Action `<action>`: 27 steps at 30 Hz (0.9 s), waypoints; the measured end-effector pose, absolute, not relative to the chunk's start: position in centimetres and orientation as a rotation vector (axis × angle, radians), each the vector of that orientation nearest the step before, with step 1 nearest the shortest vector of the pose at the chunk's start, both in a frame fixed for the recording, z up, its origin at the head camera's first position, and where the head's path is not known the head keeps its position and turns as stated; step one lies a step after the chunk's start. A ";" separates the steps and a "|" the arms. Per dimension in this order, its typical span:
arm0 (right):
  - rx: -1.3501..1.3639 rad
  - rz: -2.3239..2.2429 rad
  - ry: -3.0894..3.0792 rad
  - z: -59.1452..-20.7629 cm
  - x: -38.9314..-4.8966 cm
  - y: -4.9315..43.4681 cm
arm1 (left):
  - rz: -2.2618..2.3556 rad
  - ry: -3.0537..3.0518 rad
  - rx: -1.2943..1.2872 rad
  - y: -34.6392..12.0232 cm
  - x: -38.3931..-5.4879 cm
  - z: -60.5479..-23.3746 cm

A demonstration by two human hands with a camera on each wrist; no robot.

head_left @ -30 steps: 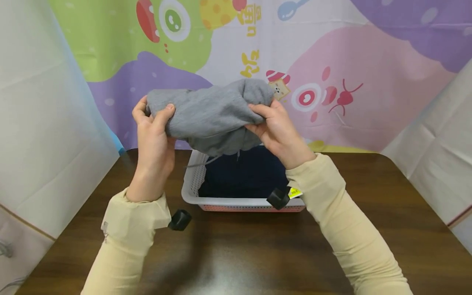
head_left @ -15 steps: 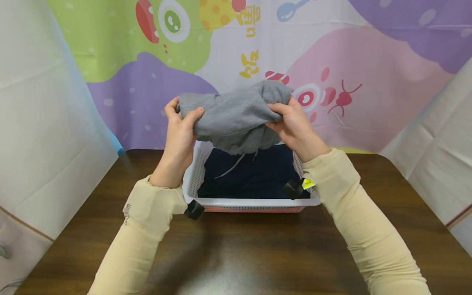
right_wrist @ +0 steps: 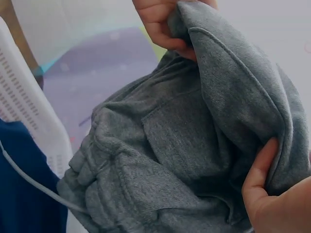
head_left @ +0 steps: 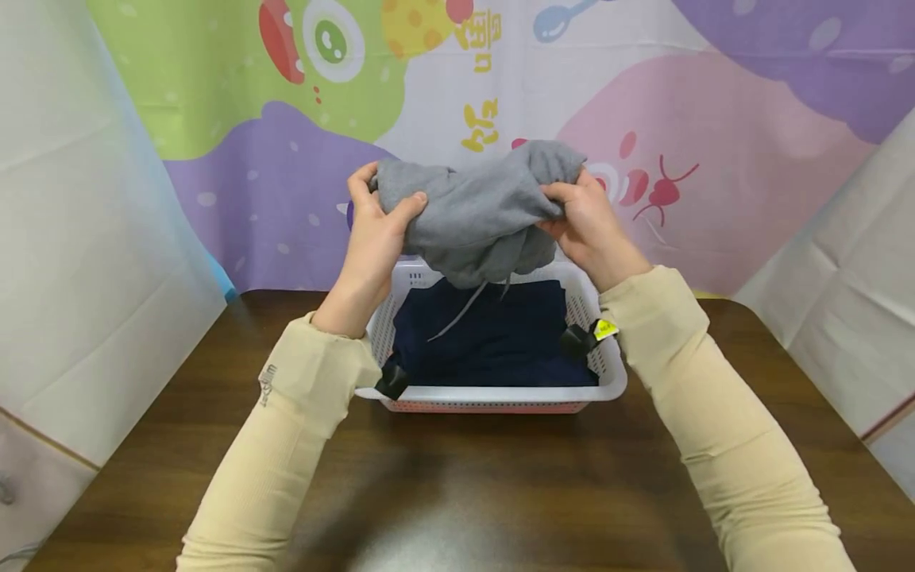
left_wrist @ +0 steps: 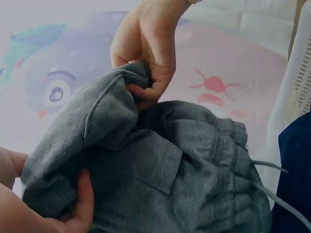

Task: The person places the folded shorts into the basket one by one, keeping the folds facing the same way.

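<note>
A pair of grey drawstring sweatpants (head_left: 479, 206), folded over, hangs in the air above the basket. My left hand (head_left: 375, 238) grips its left end, thumb on the near face and fingers behind. The right end is pinched by my right hand (head_left: 589, 226). In the left wrist view the gathered waistband (left_wrist: 228, 160) and a patch pocket show on the underside, with the drawstring (left_wrist: 282, 201) trailing off it. The right wrist view shows the same elastic waist (right_wrist: 107, 160) hanging below the fold. Below, dark navy fabric (head_left: 493, 349) lies flat in the basket.
The white plastic basket (head_left: 493, 393), pinkish at its lower side, stands on a dark wooden table (head_left: 500, 485). Behind the table hangs a printed cartoon cloth (head_left: 457, 95). Pale sheets (head_left: 107, 199) close off both sides. Black wrist cameras (head_left: 391, 381) overlap the basket rim.
Both hands have carried the grey sweatpants to the right and slightly up, now centred above the basket. Their grips look the same, and the dangling drawstring has swung. The basket has not moved.
</note>
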State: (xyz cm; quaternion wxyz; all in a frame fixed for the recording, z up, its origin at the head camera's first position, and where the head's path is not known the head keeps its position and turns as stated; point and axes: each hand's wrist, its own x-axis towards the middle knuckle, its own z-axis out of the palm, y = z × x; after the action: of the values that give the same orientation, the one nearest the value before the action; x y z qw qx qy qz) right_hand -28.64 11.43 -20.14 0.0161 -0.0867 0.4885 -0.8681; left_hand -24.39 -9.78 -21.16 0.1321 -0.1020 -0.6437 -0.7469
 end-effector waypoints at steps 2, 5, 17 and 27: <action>-0.276 -2.694 1.544 -20.1 -29.0 11.7 | -2.142 -1.888 -0.316 -9.6 -24.9 -21.3; -0.254 -2.672 1.602 -20.4 -29.5 12.2 | -2.090 -1.953 -0.338 -9.5 -25.5 -22.0; -0.141 -2.413 1.811 -24.4 -28.6 14.0 | -2.000 -2.301 -0.174 -10.7 -25.0 -26.3; -0.076 -2.320 1.889 -26.0 -26.5 15.2 | -2.146 -2.302 -0.101 -11.0 -23.4 -27.8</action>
State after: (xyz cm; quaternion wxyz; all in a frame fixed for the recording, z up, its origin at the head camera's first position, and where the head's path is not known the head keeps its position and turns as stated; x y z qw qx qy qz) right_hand -26.54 15.23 -26.00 0.0745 -0.0255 0.6293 -0.7731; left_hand -23.37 -11.02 -27.81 -0.0038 -0.0322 -0.7310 -0.6816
